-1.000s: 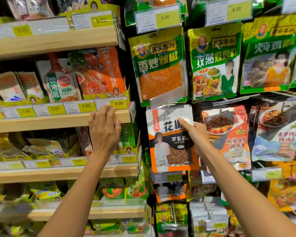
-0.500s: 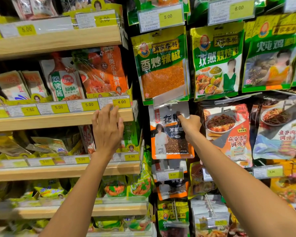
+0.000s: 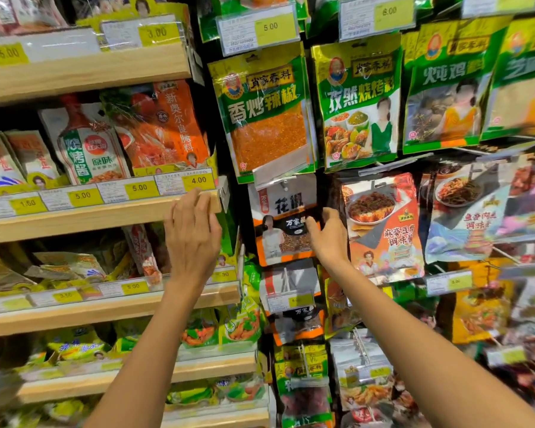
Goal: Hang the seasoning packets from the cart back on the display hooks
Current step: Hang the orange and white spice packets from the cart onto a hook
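Head-worn view of a shop display: wooden shelves on the left, rows of hanging seasoning bags on the right. The left hand (image 3: 193, 239) lies with straight fingers on the front edge of a shelf (image 3: 105, 217), just under a price tag (image 3: 198, 180) reading 4.00; it holds nothing. The right hand (image 3: 329, 239) reaches to a white and orange packet (image 3: 275, 233) in the second row. Its thumb and fingers look pinched on the packet's right edge, though the far side of the grip is hidden. The packet hangs upright, its top tucked behind a clear flap (image 3: 280, 169) at the tip of a hook (image 3: 283, 183). Whether its hole sits fully over the hook cannot be seen. A green packet (image 3: 266, 118) hangs directly above, and a red packet (image 3: 383, 230) hangs just beside it on the right, partly behind the hand. The cart is out of view.

Likely risks, as a judgement: if the hole has only caught the hook's tip, letting go could drop the packet to the floor. Because the grip is at one edge, pushing the packet further back may twist it and tear the hole. The wrist lies close against the red packet and could drag it off its own hook when pulled away. The flap could also snag on the packet's top and lift
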`<action>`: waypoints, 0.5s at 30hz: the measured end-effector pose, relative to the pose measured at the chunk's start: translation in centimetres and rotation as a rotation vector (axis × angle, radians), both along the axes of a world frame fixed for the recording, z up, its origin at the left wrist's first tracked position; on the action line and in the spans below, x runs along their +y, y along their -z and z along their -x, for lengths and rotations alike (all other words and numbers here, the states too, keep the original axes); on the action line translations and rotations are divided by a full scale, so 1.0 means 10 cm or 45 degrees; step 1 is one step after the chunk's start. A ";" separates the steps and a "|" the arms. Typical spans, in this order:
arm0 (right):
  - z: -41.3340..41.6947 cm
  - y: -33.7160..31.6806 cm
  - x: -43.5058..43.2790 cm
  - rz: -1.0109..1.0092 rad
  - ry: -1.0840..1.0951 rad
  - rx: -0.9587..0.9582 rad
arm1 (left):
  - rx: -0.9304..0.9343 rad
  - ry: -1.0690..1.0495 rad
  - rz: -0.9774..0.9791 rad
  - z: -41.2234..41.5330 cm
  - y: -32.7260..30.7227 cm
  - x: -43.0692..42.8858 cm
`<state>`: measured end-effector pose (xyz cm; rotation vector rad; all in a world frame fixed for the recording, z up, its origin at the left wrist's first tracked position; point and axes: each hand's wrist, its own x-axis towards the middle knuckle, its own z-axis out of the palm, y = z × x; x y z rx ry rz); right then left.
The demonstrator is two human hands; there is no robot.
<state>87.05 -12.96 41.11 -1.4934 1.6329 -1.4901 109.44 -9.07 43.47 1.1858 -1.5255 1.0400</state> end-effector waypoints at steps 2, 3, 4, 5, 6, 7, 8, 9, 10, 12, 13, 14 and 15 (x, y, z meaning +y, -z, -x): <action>0.12 0.14 0.21 0.059 -0.055 -0.035 | 0.023 0.103 -0.030 0.22 0.12 0.04; 0.20 0.22 0.32 0.073 -0.066 -0.056 | 0.033 0.152 -0.050 0.34 0.20 0.07; 0.31 0.30 0.43 0.073 -0.063 -0.062 | 0.044 0.198 -0.079 0.48 0.29 0.09; 0.44 0.40 0.54 0.063 -0.053 -0.059 | 0.065 0.242 -0.127 0.63 0.39 0.12; 0.60 0.52 0.65 0.045 -0.035 -0.050 | 0.108 0.289 -0.195 0.80 0.50 0.16; 0.78 0.63 0.77 0.019 -0.009 -0.039 | 0.180 0.347 -0.281 0.99 0.62 0.20; 0.97 0.76 0.89 -0.012 0.024 -0.032 | 0.279 0.430 -0.390 1.20 0.74 0.26; 1.18 0.88 1.02 -0.046 0.062 -0.028 | 0.399 0.529 -0.513 1.43 0.86 0.33; 1.39 1.01 1.16 -0.078 0.107 -0.024 | 0.530 0.635 -0.654 1.67 0.99 0.42; 1.83 1.28 1.47 -0.148 0.208 -0.012 | 0.743 0.813 -0.966 2.13 1.27 0.61; 2.06 1.41 1.64 -0.190 0.250 -0.030 | 0.807 0.882 -1.118 2.35 1.41 0.71; 2.28 1.55 1.83 -0.234 0.287 -0.074 | 0.848 0.945 -1.277 2.58 1.54 0.81; 2.49 1.68 2.02 -0.280 0.335 -0.110 | 0.858 0.995 -1.435 2.80 1.68 0.91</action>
